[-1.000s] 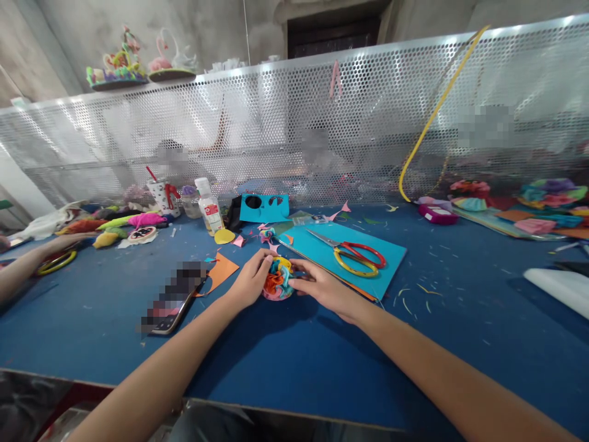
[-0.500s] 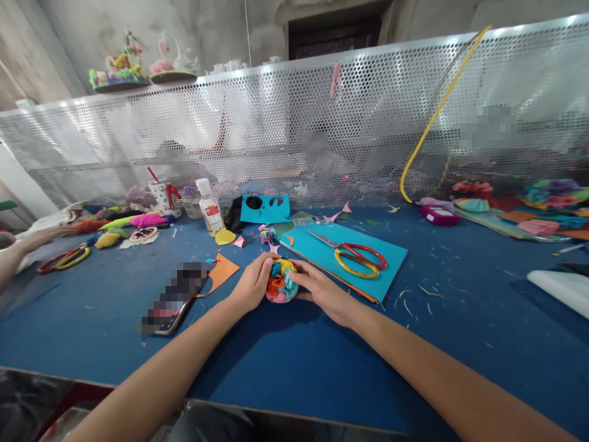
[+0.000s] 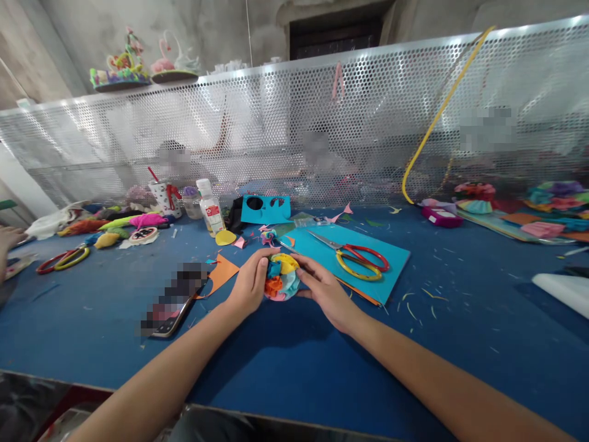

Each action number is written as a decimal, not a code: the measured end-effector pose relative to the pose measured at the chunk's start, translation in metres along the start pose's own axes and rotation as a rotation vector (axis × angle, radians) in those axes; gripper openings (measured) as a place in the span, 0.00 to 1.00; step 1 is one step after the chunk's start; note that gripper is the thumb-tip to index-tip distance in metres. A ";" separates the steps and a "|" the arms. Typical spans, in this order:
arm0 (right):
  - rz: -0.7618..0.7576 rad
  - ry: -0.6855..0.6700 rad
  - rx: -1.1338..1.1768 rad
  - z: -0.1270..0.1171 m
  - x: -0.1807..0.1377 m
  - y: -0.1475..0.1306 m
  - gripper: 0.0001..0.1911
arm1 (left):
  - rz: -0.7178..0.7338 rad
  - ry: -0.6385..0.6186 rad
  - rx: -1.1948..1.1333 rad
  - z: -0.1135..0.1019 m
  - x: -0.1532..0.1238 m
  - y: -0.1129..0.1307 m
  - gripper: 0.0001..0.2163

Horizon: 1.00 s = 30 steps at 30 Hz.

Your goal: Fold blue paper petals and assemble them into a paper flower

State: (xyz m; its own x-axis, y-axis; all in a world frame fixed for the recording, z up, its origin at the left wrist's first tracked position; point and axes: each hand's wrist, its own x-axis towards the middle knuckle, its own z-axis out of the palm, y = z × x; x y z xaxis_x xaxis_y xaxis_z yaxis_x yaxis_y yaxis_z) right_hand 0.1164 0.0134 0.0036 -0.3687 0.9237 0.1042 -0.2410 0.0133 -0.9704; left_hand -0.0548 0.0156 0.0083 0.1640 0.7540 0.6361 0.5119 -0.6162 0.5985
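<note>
A small ball of folded coloured paper (image 3: 281, 279), yellow, orange, teal and pink, sits between both my hands just above the blue table (image 3: 285, 368). My left hand (image 3: 248, 283) cups its left side with the fingers curled round it. My right hand (image 3: 322, 287) grips its right side, thumb and fingers pressed on the paper. Behind them lies a teal sheet (image 3: 363, 258) with red and yellow scissors (image 3: 356, 258) on it.
A phone (image 3: 172, 299) lies to the left beside an orange paper scrap (image 3: 221, 271). A glue bottle (image 3: 209, 207), a cup, coloured scraps and another pair of scissors (image 3: 62, 259) sit at the back left near another person's hand (image 3: 8, 236). A perforated metal screen (image 3: 294, 123) closes the back.
Both hands have lifted and tilted the paper ball slightly, its yellow part now on top. The other person's arm at the left has drawn back toward the edge.
</note>
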 end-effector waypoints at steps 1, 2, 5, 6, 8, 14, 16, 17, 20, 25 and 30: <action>-0.011 0.000 0.003 0.000 0.000 -0.001 0.19 | 0.007 0.007 -0.004 0.000 0.000 0.000 0.16; -0.023 0.000 0.005 0.000 -0.001 -0.001 0.20 | 0.013 0.013 -0.007 -0.001 0.000 0.000 0.16; -0.044 -0.009 0.000 0.000 -0.001 -0.002 0.20 | 0.027 0.032 -0.010 -0.001 0.001 0.001 0.16; -0.047 -0.017 -0.009 0.000 -0.001 -0.002 0.20 | 0.032 0.036 -0.010 -0.001 0.000 0.002 0.16; -0.075 -0.036 -0.047 -0.001 -0.001 -0.002 0.20 | 0.043 0.039 -0.007 -0.001 0.000 0.003 0.15; -0.242 -0.050 -0.193 -0.001 -0.001 0.001 0.21 | 0.094 0.054 -0.010 -0.001 -0.001 0.005 0.15; -0.253 -0.037 -0.203 0.000 -0.003 0.000 0.20 | 0.112 0.072 -0.017 -0.001 -0.002 0.005 0.15; -0.261 -0.031 -0.204 0.000 -0.003 -0.001 0.19 | 0.121 0.080 -0.021 -0.001 -0.002 0.006 0.15; -0.249 -0.038 -0.185 0.001 -0.006 -0.003 0.19 | 0.133 0.106 -0.038 -0.002 -0.003 0.006 0.15; -0.265 -0.037 -0.167 0.001 -0.007 -0.004 0.18 | 0.126 0.130 -0.053 -0.002 -0.003 0.009 0.16; -0.201 -0.052 -0.127 0.002 -0.008 -0.006 0.19 | 0.081 0.139 -0.071 -0.001 -0.003 0.010 0.16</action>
State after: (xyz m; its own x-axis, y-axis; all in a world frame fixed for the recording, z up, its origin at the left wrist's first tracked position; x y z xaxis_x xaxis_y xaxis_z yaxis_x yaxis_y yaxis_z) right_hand 0.1191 0.0049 0.0092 -0.3713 0.8766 0.3062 -0.2003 0.2464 -0.9483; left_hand -0.0506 0.0071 0.0132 0.0812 0.6654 0.7420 0.4405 -0.6918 0.5722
